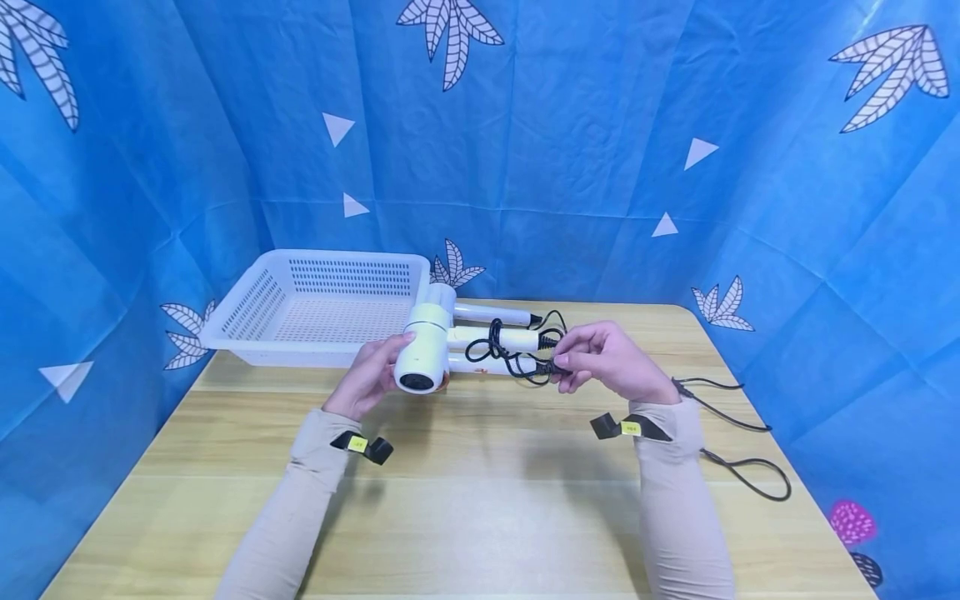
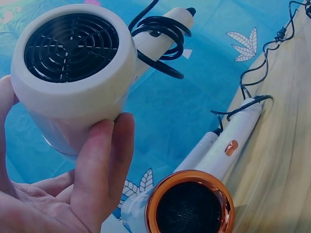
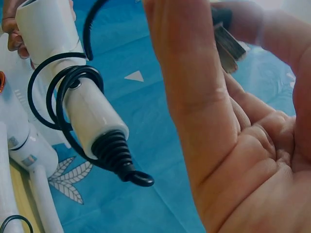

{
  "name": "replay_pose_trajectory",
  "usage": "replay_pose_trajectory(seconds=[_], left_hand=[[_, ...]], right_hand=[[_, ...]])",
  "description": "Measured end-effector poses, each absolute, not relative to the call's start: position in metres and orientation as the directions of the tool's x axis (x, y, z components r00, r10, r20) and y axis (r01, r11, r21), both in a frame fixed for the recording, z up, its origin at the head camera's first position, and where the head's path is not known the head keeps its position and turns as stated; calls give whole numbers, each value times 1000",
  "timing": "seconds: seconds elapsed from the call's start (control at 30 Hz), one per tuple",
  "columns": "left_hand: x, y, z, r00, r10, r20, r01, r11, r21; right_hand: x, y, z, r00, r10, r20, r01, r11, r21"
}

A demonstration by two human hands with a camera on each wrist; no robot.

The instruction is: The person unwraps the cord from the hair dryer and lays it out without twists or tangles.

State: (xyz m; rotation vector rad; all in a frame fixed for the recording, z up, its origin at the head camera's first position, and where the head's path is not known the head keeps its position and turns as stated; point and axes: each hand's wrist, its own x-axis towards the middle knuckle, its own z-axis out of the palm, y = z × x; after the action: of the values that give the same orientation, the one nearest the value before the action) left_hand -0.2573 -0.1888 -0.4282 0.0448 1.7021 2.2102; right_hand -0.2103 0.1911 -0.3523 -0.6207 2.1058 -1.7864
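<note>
My left hand (image 1: pixel 367 377) grips a white hair dryer (image 1: pixel 423 346) by its barrel, raised above the table with the handle toward the right. In the left wrist view its round black intake grille (image 2: pixel 70 47) faces the camera. A black cord (image 3: pixel 60 90) is looped several times around the handle. At the handle's end, my right hand (image 1: pixel 611 362) pinches the plug (image 3: pixel 229 48), whose metal prongs show between the fingers in the right wrist view. Lying behind and below are a hair dryer with a copper-coloured rim (image 2: pixel 226 199) and another white hair dryer (image 1: pixel 491 314).
A white perforated basket (image 1: pixel 262 354) stands at the back left of the wooden table (image 1: pixel 480 517). Loose black cords (image 1: pixel 750 462) lie along the right edge near the right forearm. A blue patterned curtain (image 1: pixel 585 150) surrounds the table at the back and sides.
</note>
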Motion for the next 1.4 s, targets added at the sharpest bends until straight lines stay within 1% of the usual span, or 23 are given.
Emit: replay_pose_trajectory(seconds=[0.17,0.43,0.73,1.17,1.4], left_hand=[[-257,-190,-428,-939,290,-187,-251,-201,947],[-257,-189,-426,-938,299,-173,-238,-195,951],[-257,-189,-424,-940,283,-190,-248,-188,950],[-256,-189,-423,-943,279,-180,-243,-210,947],[-255,-189,-421,-942,286,-176,-238,-199,951]], right_hand=[[-213,189,-355,-832,-555,-6,-119,189,-975],[-219,185,-364,-794,-603,-76,-71,216,-974],[-228,190,-378,-773,-626,-108,-40,218,-975],[-235,189,-389,-776,-598,-201,17,299,-954],[-240,191,-396,-784,-581,-219,33,313,-949]])
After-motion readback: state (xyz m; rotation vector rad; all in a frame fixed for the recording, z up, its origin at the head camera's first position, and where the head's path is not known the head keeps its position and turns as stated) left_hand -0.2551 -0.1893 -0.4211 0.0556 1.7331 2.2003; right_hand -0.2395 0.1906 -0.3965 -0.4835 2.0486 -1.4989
